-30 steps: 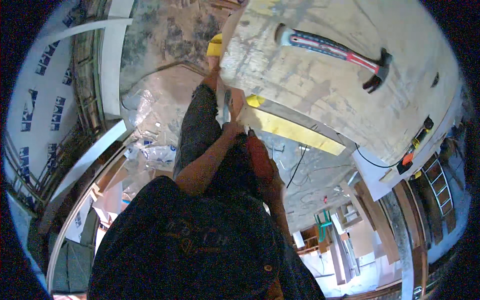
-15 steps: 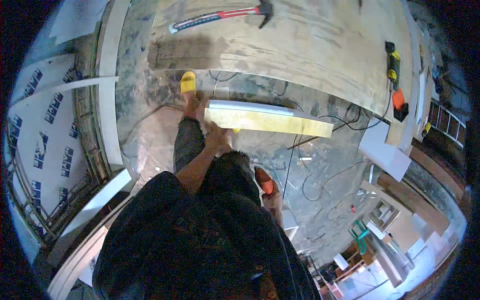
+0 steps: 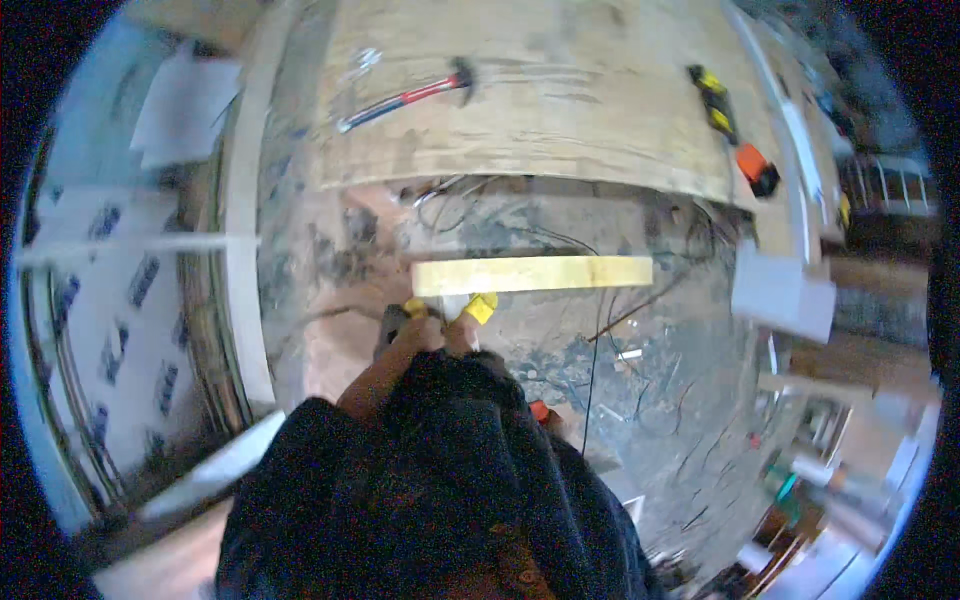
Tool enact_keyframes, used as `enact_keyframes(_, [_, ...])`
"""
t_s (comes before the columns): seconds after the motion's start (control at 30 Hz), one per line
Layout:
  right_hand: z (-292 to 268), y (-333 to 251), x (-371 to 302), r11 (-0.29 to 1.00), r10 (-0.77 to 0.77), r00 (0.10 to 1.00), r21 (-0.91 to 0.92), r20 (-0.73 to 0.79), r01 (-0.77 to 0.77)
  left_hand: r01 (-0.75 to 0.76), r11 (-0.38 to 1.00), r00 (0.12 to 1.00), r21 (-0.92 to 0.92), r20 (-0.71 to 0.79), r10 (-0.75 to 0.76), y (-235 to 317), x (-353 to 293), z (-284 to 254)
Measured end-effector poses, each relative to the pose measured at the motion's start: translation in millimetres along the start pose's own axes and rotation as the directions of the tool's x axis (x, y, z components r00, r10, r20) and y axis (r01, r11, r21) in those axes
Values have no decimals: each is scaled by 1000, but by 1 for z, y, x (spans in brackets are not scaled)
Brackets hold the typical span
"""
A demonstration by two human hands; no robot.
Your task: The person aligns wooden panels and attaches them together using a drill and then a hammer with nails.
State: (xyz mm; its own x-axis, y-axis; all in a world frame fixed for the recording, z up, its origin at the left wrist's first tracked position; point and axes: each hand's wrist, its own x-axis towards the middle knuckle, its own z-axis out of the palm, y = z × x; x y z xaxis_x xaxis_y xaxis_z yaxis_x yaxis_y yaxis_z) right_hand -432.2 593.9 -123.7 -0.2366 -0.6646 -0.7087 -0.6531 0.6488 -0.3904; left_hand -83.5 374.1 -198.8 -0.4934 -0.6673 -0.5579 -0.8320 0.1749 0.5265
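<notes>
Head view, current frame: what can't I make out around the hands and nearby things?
- Left hand: head view; blur hides whether it touches the yellowish board.
- Orange-red object by the right hand: head view; dark clothing covers much of it, and the hand's grip.
- Black-and-yellow tool: head view; too blurred to name its kind.
- Green item, lower right: head view; smeared by blur.

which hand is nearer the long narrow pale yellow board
Left. In the picture, the left hand is just below the board, by its left end; contact is unclear. The right hand is farther below, at a mostly hidden orange object.
</notes>
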Motion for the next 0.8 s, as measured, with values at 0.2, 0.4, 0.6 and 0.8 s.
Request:
enact_keyframes(0.2, [31, -77, 22, 983, -156, 987, 89, -44, 159, -123, 951, 988, 285, 123, 91, -215, -30, 7])
enact_keyframes(0.4, [7, -6, -14, 991, 97, 988, -81, -121, -107, -268, 917, 962, 296, 134, 238, -166, -104, 93])
enact_keyframes(0.6, [-26, -23, 0, 983, 116, 991, -134, -62, -123, 82, 979, 978, 185, 173, -114, -146, -101, 45])
enact_keyframes(0.8, [-58, 56, 16, 986, 163, 985, 53, -61, -160, 79, 972, 980, 220, 163, -117, -34, -24, 33])
